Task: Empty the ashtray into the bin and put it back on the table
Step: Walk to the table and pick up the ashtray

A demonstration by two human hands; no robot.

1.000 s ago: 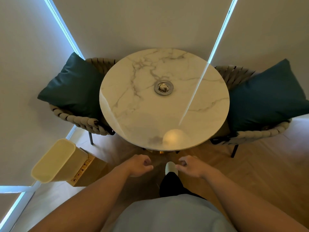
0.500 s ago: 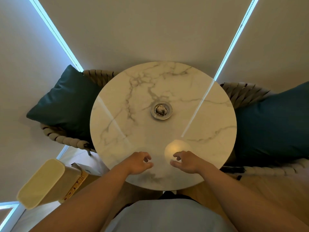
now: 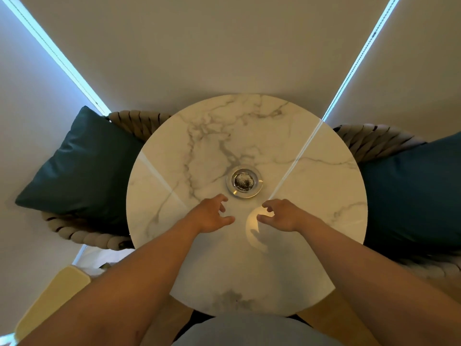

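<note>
The left hand (image 3: 212, 216) hangs over the round marble surface (image 3: 324, 186) with its fingers loosely curled and spread, grasping nothing. The right hand (image 3: 280, 216) is level with it and mirrors it, fingers half bent, thumb pointing inward, likewise released and empty. The two hands are near each other with a gap between them, and a warm round patch of reflected light (image 3: 254, 228) lies on the surface under the right hand.

Just beyond the fingertips of both hands, near the middle of the surface, sits the ashtray (image 3: 244, 181), a shiny round metal dish with dark ash in its bowl. Neither hand touches it.

On either side of the surface stands a woven rope-backed chair, the left chair (image 3: 139, 123) carrying a dark green cushion (image 3: 82, 168), the right chair (image 3: 374, 141) a cushion (image 3: 411, 193) of the same colour. At the lower left, on the floor beside the person's left arm, part of the pale yellow bin (image 3: 47, 300) shows.
</note>
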